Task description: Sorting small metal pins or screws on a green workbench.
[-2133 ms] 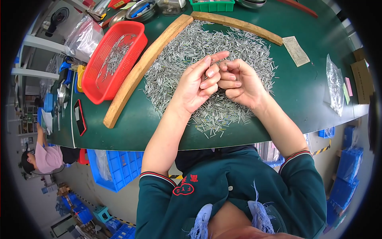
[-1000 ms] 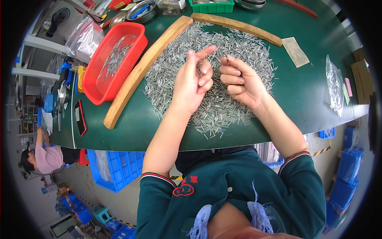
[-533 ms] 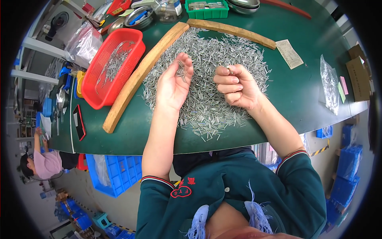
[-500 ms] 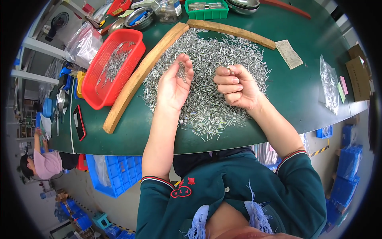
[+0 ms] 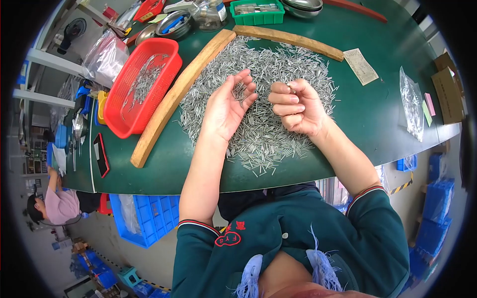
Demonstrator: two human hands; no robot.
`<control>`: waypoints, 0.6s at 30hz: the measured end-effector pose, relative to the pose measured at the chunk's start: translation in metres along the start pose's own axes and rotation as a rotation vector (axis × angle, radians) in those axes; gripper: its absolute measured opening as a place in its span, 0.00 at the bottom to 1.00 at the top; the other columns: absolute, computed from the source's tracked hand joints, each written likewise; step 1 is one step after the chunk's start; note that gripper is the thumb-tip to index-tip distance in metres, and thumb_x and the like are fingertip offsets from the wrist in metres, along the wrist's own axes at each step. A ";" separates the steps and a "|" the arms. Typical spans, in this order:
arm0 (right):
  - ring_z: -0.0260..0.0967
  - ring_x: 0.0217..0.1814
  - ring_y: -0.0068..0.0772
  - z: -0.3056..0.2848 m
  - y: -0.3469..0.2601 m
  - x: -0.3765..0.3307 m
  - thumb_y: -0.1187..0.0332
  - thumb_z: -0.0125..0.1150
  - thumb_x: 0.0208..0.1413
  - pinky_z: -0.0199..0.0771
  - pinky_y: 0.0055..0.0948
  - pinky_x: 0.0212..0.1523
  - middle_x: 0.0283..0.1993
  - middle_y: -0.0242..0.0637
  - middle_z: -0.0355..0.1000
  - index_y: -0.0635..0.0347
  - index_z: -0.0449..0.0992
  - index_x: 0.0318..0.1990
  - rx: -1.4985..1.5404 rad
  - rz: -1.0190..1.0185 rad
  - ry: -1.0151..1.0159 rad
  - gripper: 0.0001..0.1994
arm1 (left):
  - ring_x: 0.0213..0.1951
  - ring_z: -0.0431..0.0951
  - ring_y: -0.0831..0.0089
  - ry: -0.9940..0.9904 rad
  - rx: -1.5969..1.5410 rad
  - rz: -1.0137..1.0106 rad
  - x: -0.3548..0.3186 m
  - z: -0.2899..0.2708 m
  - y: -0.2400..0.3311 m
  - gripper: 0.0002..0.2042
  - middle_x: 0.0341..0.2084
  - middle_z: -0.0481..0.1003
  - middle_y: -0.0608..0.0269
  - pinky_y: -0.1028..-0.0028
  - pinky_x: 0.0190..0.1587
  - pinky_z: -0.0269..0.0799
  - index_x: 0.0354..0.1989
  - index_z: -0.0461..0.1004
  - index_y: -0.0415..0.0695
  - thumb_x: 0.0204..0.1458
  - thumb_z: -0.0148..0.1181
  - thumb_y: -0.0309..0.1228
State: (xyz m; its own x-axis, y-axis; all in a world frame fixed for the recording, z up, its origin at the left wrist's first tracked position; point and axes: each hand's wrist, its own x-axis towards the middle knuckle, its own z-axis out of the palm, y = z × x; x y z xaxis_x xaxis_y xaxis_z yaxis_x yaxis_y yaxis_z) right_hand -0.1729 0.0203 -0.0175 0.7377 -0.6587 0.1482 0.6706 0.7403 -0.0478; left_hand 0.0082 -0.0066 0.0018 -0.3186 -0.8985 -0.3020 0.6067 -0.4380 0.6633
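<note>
Small silvery metal pins (image 5: 271,64) lie in a wide, loose heap on the green table. Above the heap, my left hand (image 5: 229,107) is cupped palm up, its fingers curled around several metal pins (image 5: 239,91). To its right, my right hand (image 5: 298,107) is closed, thumb against forefinger. Something tiny and shiny shows at that pinch, too small to make out. The two hands are close together but apart.
Two wooden bars (image 5: 181,99) (image 5: 290,40) border the heap at left and back. Left of them stands a red perforated basket (image 5: 171,64) with more pins. A green tray (image 5: 256,19) and metal bowls (image 5: 303,4) stand behind. Paper (image 5: 360,66) and a plastic bag (image 5: 411,107) lie right.
My left hand has moved right, closer to my right hand, with the pins still in its fingers. My right hand has hardly moved.
</note>
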 end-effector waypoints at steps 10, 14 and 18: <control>0.42 0.15 0.09 0.014 0.010 0.002 0.56 0.47 0.59 0.37 0.09 0.10 0.22 0.24 0.55 0.55 0.62 0.27 -0.497 -0.100 0.281 0.14 | 0.15 0.55 0.89 -0.174 0.017 -0.062 -0.005 -0.001 0.005 0.14 0.20 0.64 0.72 0.88 0.13 0.49 0.49 0.65 0.36 0.58 0.44 0.30; 0.40 0.14 0.07 0.020 0.017 0.008 0.59 0.50 0.59 0.37 0.12 0.12 0.17 0.18 0.49 0.60 0.70 0.35 -0.782 -0.258 0.551 0.13 | 0.13 0.52 0.89 -0.251 0.057 -0.088 -0.010 0.004 0.008 0.16 0.16 0.59 0.73 0.88 0.10 0.44 0.52 0.63 0.37 0.59 0.42 0.32; 0.41 0.14 0.06 0.021 0.024 0.010 0.61 0.54 0.57 0.39 0.13 0.13 0.16 0.15 0.52 0.62 0.73 0.39 -1.033 -0.337 0.662 0.12 | 0.13 0.50 0.89 -0.283 0.194 -0.088 -0.014 0.008 0.008 0.19 0.13 0.55 0.75 0.89 0.09 0.43 0.57 0.59 0.37 0.60 0.40 0.33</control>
State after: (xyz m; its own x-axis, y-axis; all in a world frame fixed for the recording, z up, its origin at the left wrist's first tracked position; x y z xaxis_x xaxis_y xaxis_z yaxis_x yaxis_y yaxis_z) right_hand -0.1512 0.0338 0.0036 0.2173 -0.9550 -0.2020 0.3609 0.2709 -0.8924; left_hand 0.0112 0.0027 0.0169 -0.5691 -0.8022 -0.1805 0.4272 -0.4760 0.7687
